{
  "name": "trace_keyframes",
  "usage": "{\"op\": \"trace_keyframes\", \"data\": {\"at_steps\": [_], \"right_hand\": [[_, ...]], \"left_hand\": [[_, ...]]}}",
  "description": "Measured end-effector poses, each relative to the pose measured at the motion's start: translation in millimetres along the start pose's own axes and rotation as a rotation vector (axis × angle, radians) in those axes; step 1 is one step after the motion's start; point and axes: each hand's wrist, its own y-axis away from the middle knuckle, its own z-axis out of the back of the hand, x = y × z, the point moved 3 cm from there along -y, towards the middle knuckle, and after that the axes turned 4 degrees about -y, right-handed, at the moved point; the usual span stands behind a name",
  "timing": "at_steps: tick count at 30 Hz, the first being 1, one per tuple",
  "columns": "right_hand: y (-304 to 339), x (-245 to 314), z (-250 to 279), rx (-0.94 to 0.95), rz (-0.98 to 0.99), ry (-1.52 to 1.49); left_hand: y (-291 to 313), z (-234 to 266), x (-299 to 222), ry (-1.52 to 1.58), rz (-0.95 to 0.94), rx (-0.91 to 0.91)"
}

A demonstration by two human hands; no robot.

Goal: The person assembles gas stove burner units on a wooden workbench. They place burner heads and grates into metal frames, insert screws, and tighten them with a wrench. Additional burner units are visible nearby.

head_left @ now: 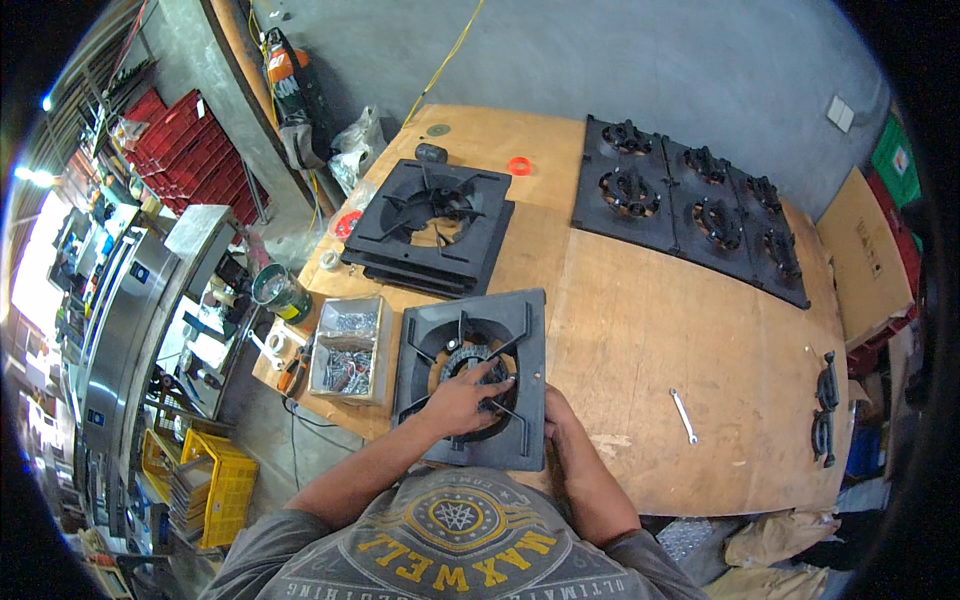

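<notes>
In front of me a square black cast-iron stove grate (533, 330) lies at the near edge of the wooden table, with a round burner ring (468, 357) in its central opening. My left hand (462, 402) reaches over that opening, its fingers stretched out and apart on the ring and the grate's inner prongs. Close against the grate's right side is my right hand (555, 412). Its fingers are hidden beside or beneath the plate, so their grip does not show. Left of the grate stands a divided box (384, 350) holding small screws and bolts.
More grates are stacked (490, 190) behind. A row of joined black burner plates (660, 235) lies far right. An open-ended wrench (683, 416) and black cast parts (824, 410) rest to the right. Orange-handled pliers (294, 372) and a dark green can (282, 293) stand left.
</notes>
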Motion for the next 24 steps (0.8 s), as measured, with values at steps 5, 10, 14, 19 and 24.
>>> {"op": "trace_keyframes", "data": {"at_steps": [5,10,14,19,24], "right_hand": [[-5.8,-2.1,-1.8,-0.043,-0.032,-0.009],[-8.6,0.3,-6.3,-0.065,-0.029,-0.029],[-12.4,-5.3,5.3,-0.009,-0.046,-0.085],[-10.6,-7.0,6.0,-0.038,-0.060,-0.081],[-7.6,-10.1,-1.7,-0.025,-0.093,-0.124]], "left_hand": [[-0.9,0.4,-1.3,-0.005,0.001,-0.002],[-0.4,-1.3,-1.3,-0.011,0.018,-0.007],[-0.5,-0.8,-1.5,-0.003,0.001,-0.026],[-0.4,-3.3,0.2,0.035,0.008,-0.038],[-0.9,-4.4,1.5,0.036,0.042,0.027]]}}
